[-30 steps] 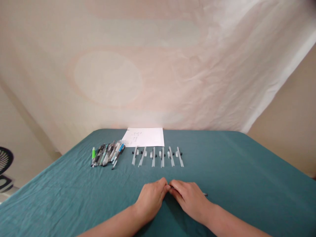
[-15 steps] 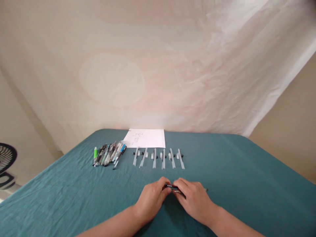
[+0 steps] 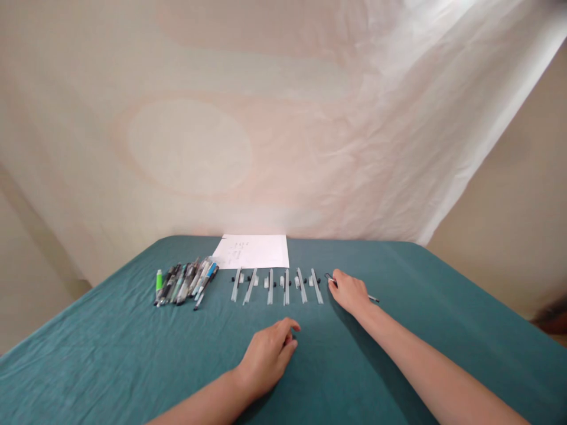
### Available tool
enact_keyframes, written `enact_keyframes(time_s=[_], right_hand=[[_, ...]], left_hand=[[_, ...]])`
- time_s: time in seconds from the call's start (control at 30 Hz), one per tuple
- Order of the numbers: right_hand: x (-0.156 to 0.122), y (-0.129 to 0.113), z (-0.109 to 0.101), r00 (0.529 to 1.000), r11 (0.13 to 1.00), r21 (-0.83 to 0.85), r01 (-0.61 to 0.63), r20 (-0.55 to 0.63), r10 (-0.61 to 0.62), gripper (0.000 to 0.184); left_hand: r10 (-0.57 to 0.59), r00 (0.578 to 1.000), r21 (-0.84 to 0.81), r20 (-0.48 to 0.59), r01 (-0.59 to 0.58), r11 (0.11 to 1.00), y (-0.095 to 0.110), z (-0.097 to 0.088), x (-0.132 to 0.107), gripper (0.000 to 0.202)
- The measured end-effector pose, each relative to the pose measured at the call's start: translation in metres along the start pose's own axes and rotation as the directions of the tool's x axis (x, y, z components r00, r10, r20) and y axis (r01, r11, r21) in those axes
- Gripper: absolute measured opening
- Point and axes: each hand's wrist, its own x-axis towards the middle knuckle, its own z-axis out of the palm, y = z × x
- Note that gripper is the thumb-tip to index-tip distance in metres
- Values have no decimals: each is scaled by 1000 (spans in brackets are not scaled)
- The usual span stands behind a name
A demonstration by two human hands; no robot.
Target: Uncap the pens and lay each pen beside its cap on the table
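My right hand point(image 3: 349, 292) is closed at the right end of a row of clear pen barrels, its fingers pinching a slim pen point(image 3: 374, 299). One dark-tipped end of the pen pokes out beyond my wrist side; a dark piece also shows at my fingertips, and the middle is hidden under the palm. Nearer the front, my left hand point(image 3: 268, 357) hovers over the cloth with thumb and fingers apart and holds nothing. Several clear barrels stand in a row, the rightmost barrel point(image 3: 317, 287) closest to my right hand, each with small black and clear parts beside it.
A heap of pens point(image 3: 188, 280) lies at the left, with a green highlighter point(image 3: 159, 281) at its edge and a short capped piece point(image 3: 199, 301) in front. Behind the row is a white sheet with writing point(image 3: 261, 251). Green cloth point(image 3: 133, 360) covers the table.
My hands were together at the front, both on the pen. My left hand has let go; my right hand has carried the pen forward and right, beside the row. The view has shifted slightly right.
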Motion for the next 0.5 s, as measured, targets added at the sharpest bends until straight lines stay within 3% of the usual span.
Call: enact_keyframes(time_s=[0.13, 0.2, 0.27, 0.33, 0.4, 0.47, 0.5], right_hand=[[0, 0, -6, 997, 996, 89, -1, 74, -6, 26], [-8, -2, -15, 992, 987, 161, 27, 121, -47, 26], [-24, -12, -24, 975, 962, 261, 85, 176, -134, 26], [-46, -27, -29, 933, 897, 423, 127, 255, -253, 27], [-68, -44, -31, 805, 548, 832, -90, 385, -452, 32], [-84, -57, -29, 715, 278, 897, -343, 441, -542, 34], [-89, -62, -27, 692, 198, 881, -429, 462, -555, 34]], left_hand=[[-7, 1000, -76, -14, 6, 997, 4, -1, -1, 20], [-48, 998, -212, -34, 40, 977, 5, -2, 1, 18], [-135, 991, -445, -1, 121, 887, 4, -2, 4, 23], [-210, 974, -679, 89, 213, 702, 2, -4, 7, 34], [-243, 955, -802, 168, 276, 530, 0, -5, 10, 42], [-260, 947, -837, 189, 293, 462, 0, -5, 11, 42], [-268, 945, -842, 185, 293, 453, 1, -4, 11, 41]])
